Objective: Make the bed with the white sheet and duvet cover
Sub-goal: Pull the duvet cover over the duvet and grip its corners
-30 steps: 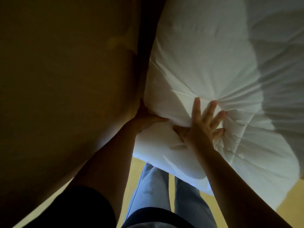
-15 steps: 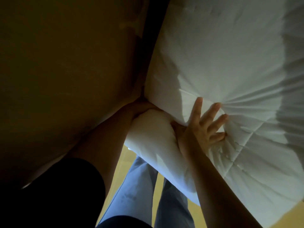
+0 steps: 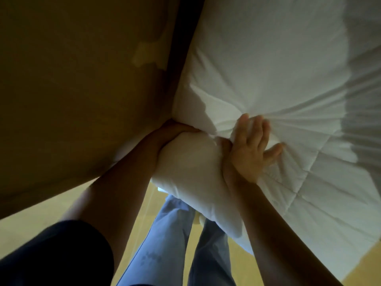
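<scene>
L hand (image 3: 179,130): reaches up from lower left and is wedged between the dim tan surface (image 3: 72,89) and the duvet (image 3: 278,69). What shows of the fingers curls over the top of the rolled corner, gripping it; tips hidden in the dark gap.
R hand (image 3: 250,150): back toward cam, fingers spread fairly wide and dug into the quilted cloth. Thumb is sunk in the fold beside the roll and cloth bunches up between the fingers, so it holds a gather, w/ creases fanning out from it.
Duvet: white, quilted, fills upper right. Its corner is bunched into a fat roll between the two hands.
Hands apart: close, only the roll between them.
Below: pale blue trousers (image 3: 165,234) over yellowish floor (image 3: 142,207); dark sleeve (image 3: 57,254) at L upper arm.
</scene>
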Demonstrator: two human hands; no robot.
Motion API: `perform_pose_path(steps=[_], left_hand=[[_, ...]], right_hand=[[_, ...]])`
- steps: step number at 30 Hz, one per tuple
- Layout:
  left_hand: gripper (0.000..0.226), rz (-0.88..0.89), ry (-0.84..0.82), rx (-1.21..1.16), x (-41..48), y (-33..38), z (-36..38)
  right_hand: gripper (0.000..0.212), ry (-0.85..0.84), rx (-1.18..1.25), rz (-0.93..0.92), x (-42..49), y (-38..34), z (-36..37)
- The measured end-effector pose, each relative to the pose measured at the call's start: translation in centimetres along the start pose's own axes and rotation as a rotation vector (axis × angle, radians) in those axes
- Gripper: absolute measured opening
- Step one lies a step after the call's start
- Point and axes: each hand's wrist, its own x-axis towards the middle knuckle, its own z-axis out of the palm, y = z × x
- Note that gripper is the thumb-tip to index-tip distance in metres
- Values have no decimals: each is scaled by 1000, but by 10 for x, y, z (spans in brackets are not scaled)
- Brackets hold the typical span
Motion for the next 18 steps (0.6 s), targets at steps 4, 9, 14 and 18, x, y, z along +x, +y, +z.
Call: perform_pose_path(steps=[4,9,14,18], left_hand=[[76,66,-42,16,-32,3,3],[48,239,-142,35,-93,12,11],[86,445,-22,402,-151,35,45],[98,365,32,528,-188,51,80]], right_hand=[[65,25,49,5,-11,1,-32],[113,-38,178,109,-42,-62,-104],[138,-96,301,415,-33,-96,-151],[121,41,325,564,-20,-71,-173]])
